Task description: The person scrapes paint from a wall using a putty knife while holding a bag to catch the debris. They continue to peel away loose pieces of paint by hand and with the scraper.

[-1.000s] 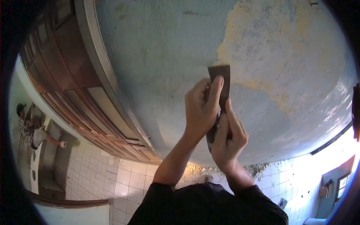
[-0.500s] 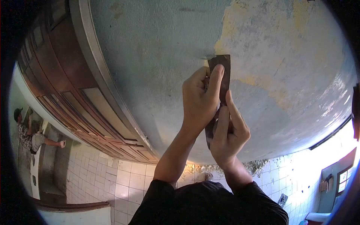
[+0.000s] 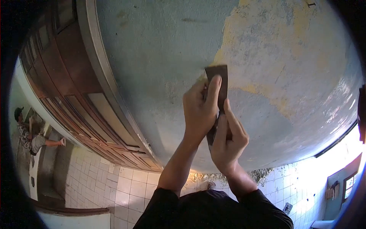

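Observation:
Both hands are on a scraper (image 3: 222, 86) with a flat dark blade, its edge against the painted wall (image 3: 160, 76). My left hand (image 3: 201, 108) is closed around the blade's left side, thumb pressed on its face. Lower down, my right hand (image 3: 230, 139) grips the handle, with its fingers along the blade's base. The blade's top edge lies at the border between blue-green paint and a bare pale patch (image 3: 267, 49) with yellowish edges. Fingers behind the blade are hidden.
A brown panelled wooden door (image 3: 72, 84) and its frame stand at left. Paint flakes (image 3: 255, 175) lie on the white tiled floor (image 3: 133, 191) along the wall's foot. Far left, another person (image 3: 32, 133) is beside a ledge. A window (image 3: 349, 185) shows at lower right.
The scraper and both hands have shifted down and slightly left along the paint border. The bare yellowish strip now reaches lower above the blade. Both hands keep their grip.

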`<state>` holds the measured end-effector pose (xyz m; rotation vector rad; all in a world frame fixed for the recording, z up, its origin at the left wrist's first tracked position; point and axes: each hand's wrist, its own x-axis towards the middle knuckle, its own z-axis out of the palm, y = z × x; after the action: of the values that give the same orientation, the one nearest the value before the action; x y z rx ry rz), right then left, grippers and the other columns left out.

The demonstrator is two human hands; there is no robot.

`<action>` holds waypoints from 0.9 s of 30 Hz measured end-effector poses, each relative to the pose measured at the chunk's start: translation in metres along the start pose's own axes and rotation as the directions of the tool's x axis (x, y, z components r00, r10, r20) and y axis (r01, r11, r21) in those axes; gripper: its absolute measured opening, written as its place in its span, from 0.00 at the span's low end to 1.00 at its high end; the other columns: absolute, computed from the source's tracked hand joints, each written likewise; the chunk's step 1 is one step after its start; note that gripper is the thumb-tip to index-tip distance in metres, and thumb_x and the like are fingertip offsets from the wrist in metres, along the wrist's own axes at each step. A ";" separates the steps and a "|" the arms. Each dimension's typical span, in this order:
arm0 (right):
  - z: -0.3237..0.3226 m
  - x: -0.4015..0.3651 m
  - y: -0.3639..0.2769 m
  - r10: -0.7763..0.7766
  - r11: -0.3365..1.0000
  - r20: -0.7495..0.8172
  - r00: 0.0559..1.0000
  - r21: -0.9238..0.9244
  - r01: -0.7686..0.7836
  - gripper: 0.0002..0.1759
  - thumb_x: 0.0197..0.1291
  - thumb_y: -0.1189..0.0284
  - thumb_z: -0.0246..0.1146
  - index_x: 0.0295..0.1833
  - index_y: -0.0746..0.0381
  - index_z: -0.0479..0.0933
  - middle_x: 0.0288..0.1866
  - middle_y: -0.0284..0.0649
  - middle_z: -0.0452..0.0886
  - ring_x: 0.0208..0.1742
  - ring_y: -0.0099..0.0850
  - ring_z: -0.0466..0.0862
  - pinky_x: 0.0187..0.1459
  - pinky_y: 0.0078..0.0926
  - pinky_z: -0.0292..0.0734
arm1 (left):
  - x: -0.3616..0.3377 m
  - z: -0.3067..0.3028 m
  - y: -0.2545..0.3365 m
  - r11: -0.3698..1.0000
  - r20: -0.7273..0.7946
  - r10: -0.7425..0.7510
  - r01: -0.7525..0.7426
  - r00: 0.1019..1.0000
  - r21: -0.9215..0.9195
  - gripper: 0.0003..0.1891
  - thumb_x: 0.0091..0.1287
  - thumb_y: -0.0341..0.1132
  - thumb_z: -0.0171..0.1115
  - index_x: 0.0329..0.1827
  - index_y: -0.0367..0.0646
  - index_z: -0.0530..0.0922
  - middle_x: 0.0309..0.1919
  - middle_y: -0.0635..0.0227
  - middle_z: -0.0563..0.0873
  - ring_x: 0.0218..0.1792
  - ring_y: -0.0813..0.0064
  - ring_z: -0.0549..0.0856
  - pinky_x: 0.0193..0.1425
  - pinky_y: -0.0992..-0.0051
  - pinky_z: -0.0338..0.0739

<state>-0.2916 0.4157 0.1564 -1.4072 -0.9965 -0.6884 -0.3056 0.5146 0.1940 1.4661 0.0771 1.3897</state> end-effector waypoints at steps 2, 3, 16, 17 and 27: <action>-0.001 0.006 -0.008 0.041 0.999 0.009 0.999 -0.004 -0.041 0.21 0.72 0.86 0.59 0.69 0.73 0.79 0.27 0.42 0.81 0.24 0.18 0.77 0.24 0.20 0.68 | 0.015 0.001 0.002 1.000 0.006 -0.021 0.021 1.000 -0.022 0.21 0.80 0.39 0.64 0.26 0.38 0.74 0.19 0.76 0.71 0.25 0.89 0.66 0.26 0.76 0.59; -0.001 0.012 -0.012 0.062 0.998 0.029 0.998 -0.006 -0.062 0.21 0.72 0.86 0.59 0.69 0.74 0.79 0.28 0.44 0.83 0.25 0.19 0.78 0.25 0.20 0.70 | 0.019 0.001 0.003 0.998 0.012 -0.032 0.032 0.999 -0.047 0.22 0.80 0.40 0.65 0.26 0.38 0.74 0.18 0.76 0.71 0.25 0.89 0.66 0.26 0.76 0.59; -0.001 0.013 -0.014 0.055 0.998 -0.018 0.998 0.023 -0.055 0.21 0.74 0.85 0.58 0.70 0.74 0.78 0.32 0.45 0.85 0.27 0.20 0.82 0.26 0.20 0.74 | 0.015 0.004 0.013 1.000 0.040 -0.002 0.003 0.999 -0.013 0.24 0.79 0.41 0.65 0.23 0.38 0.74 0.16 0.75 0.73 0.22 0.87 0.66 0.23 0.74 0.60; -0.002 0.010 -0.012 0.045 0.999 -0.027 0.999 0.029 -0.044 0.21 0.74 0.85 0.58 0.70 0.74 0.78 0.32 0.45 0.85 0.27 0.20 0.82 0.26 0.20 0.74 | 0.007 0.005 0.010 1.000 0.017 -0.016 0.016 1.000 -0.002 0.24 0.79 0.41 0.65 0.23 0.38 0.74 0.16 0.75 0.74 0.22 0.87 0.66 0.23 0.74 0.60; -0.003 0.021 -0.015 0.133 0.990 -0.028 0.991 0.042 -0.132 0.21 0.75 0.84 0.57 0.71 0.74 0.78 0.32 0.43 0.84 0.28 0.18 0.79 0.27 0.19 0.72 | 0.023 0.012 0.019 0.998 0.037 0.028 -0.030 0.999 0.054 0.24 0.78 0.41 0.64 0.23 0.35 0.76 0.15 0.69 0.75 0.21 0.86 0.69 0.23 0.72 0.62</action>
<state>-0.2953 0.4146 0.1820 -1.4096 -0.8795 -0.5869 -0.2999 0.5144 0.2260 1.5428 0.0719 1.3932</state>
